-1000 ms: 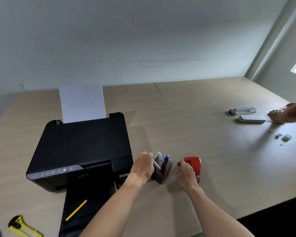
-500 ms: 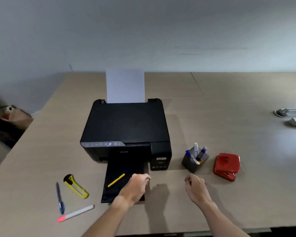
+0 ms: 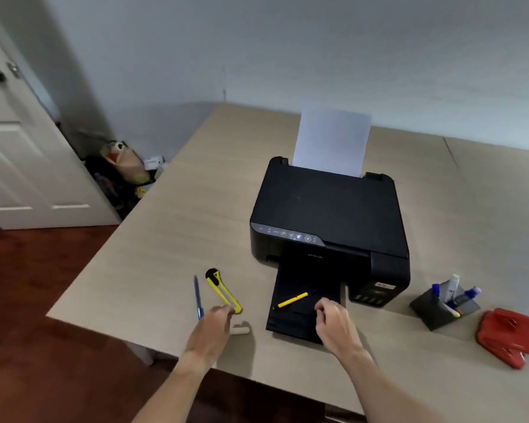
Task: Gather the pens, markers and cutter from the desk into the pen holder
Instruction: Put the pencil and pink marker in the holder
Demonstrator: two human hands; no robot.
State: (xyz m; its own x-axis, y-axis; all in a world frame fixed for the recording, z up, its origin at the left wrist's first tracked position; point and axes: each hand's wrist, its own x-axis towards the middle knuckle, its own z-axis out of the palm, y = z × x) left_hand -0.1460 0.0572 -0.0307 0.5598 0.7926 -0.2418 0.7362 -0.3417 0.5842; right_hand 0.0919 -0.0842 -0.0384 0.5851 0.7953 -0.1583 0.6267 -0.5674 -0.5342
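A yellow cutter [image 3: 222, 290] and a blue pen [image 3: 198, 296] lie side by side near the desk's front left edge. My left hand [image 3: 211, 328] reaches over a white marker [image 3: 242, 329], hiding all but its end. Its fingertips are at the cutter's near end, and I cannot tell whether they touch it. A yellow pen [image 3: 292, 300] rests on the printer's black output tray [image 3: 300, 326]. My right hand [image 3: 333, 325] hovers just right of that pen, fingers curled and holding nothing. The dark pen holder [image 3: 431, 315], with several pens and markers in it, stands to the right.
A black printer [image 3: 330, 215] with a sheet of paper upright in its feeder fills the middle of the wooden desk [image 3: 165, 254]. A red hole punch [image 3: 510, 334] lies right of the holder. The desk's left edge drops to a dark floor beside a white door [image 3: 22, 166].
The view has swung left. My left hand moved from the printer tray to the cutter and white marker. My right hand moved left onto the tray, beside the yellow pen.
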